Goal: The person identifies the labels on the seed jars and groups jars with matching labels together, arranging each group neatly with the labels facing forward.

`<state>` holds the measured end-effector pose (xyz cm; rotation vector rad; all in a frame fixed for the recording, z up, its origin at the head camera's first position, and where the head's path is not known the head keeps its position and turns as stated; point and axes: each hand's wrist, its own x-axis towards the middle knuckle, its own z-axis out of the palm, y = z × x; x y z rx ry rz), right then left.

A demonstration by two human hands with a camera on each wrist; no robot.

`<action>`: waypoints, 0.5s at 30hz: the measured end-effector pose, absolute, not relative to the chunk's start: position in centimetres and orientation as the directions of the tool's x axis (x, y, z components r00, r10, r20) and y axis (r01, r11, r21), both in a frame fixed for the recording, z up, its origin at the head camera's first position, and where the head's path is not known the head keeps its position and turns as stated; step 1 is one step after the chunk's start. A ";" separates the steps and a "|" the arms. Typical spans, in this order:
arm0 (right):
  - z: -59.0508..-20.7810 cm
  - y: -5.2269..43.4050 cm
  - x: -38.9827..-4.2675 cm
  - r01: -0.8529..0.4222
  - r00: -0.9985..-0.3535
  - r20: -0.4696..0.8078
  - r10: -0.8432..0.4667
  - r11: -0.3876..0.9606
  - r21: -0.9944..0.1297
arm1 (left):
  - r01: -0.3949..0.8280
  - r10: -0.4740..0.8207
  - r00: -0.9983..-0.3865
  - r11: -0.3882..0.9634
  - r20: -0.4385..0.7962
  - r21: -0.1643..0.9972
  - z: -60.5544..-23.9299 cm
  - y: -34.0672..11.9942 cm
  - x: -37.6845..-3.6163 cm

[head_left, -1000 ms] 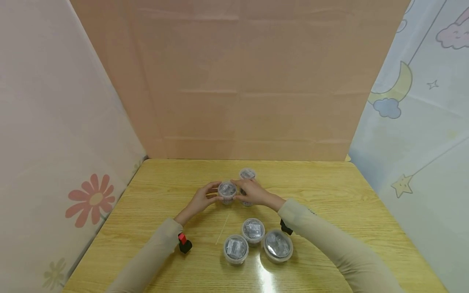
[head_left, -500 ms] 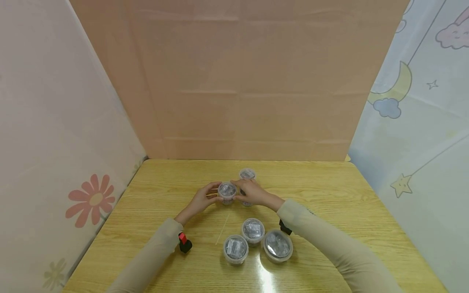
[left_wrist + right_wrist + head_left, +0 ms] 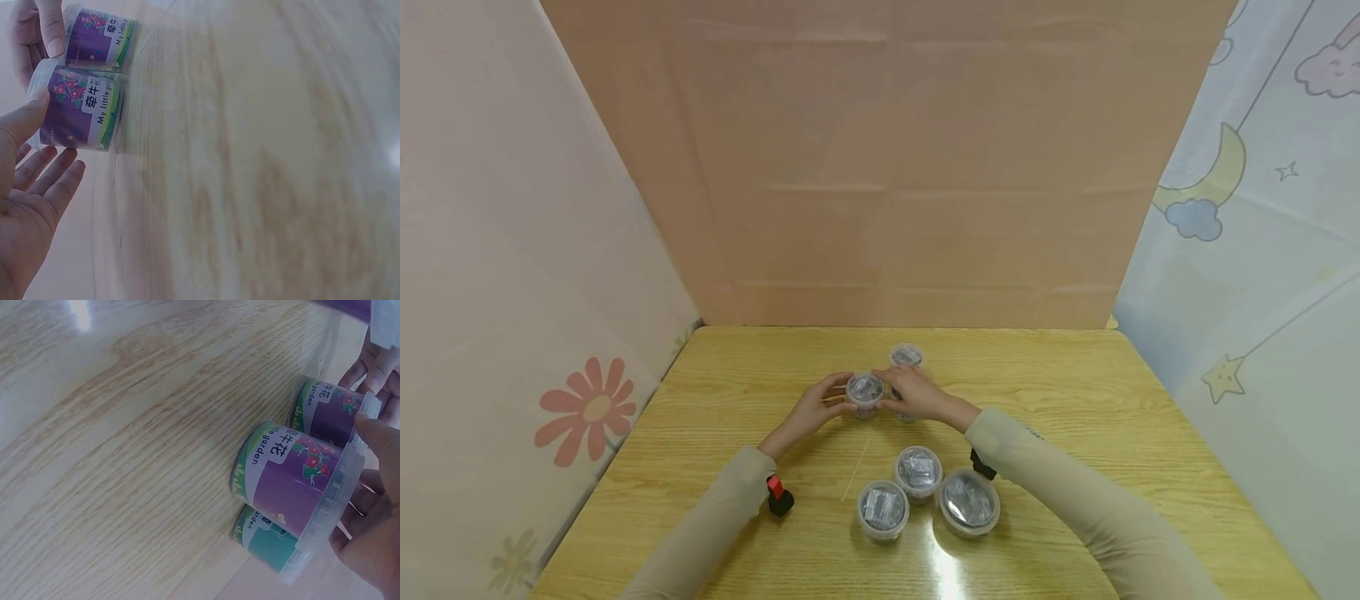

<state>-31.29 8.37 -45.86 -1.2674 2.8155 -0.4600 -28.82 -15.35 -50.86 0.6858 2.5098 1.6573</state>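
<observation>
**Two hands steadying one tub**

Both holding the tub (image 3: 866, 389) mid-table (image 3: 1075, 400), just beside another tub (image 3: 906, 357). Left hand (image 3: 811, 410) cupping it with thumb and loose fingers; right hand (image 3: 916, 393) curling round its far side. Keeping pressure even, base flat. Matching a second ago: sitting practically unmoved.

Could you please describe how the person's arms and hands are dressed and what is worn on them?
Both arms wear long beige sleeves down to the wrists. The left hand and right hand are bare, with no gloves or rings visible. A small black and red device sits at the left wrist, and a black device at the right wrist.
</observation>
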 end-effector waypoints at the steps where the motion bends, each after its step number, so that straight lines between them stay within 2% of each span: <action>1: -45.9 8.4 -31.3 -0.726 -0.673 0.095 -0.734 0.630 -0.274 | 0.332 0.391 -0.900 0.325 0.194 0.886 -50.9 -15.4 -28.8; 15: -45.6 8.4 -31.0 -0.724 -0.671 0.083 -0.737 0.627 -0.287 | 0.287 0.394 -0.907 0.328 0.145 0.900 -51.0 -15.5 -28.7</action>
